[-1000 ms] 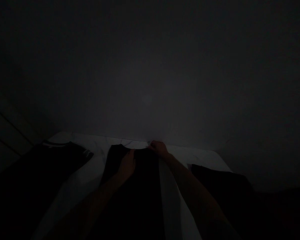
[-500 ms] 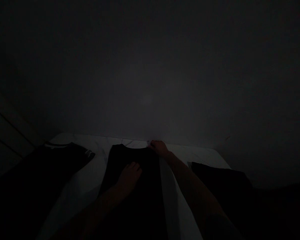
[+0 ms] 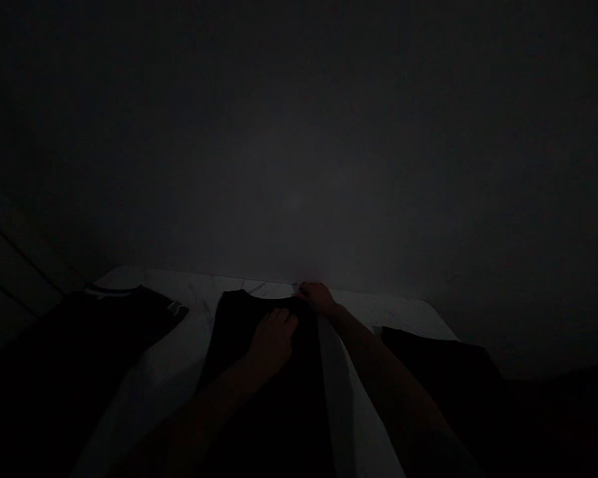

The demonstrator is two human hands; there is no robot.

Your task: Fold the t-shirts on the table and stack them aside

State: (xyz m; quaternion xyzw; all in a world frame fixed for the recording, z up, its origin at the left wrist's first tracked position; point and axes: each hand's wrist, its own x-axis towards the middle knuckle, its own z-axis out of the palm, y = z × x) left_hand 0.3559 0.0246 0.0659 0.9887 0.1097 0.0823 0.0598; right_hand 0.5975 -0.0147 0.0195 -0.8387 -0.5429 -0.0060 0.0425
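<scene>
Dark garment (image 3: pixel 289 405) on marbled desk (image 3: pixel 393 307), neckline towards wall (image 3: pixel 299 166). Right hand (image 3: pixel 317 297) at shoulder corner, fingers curled; left hand (image 3: pixel 274 338) over chest, fingers bent; grips cannot be told, light poor. Risk: puckered cloth, should left hand drag.

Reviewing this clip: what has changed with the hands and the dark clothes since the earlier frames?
The left hand has moved from the neckline of the middle shirt down, then right and slightly back up, over its chest. It's too dark to tell whether it let go of any cloth. The right hand stayed at the shirt's right shoulder; the left shirt and right cloth stayed put.
</scene>
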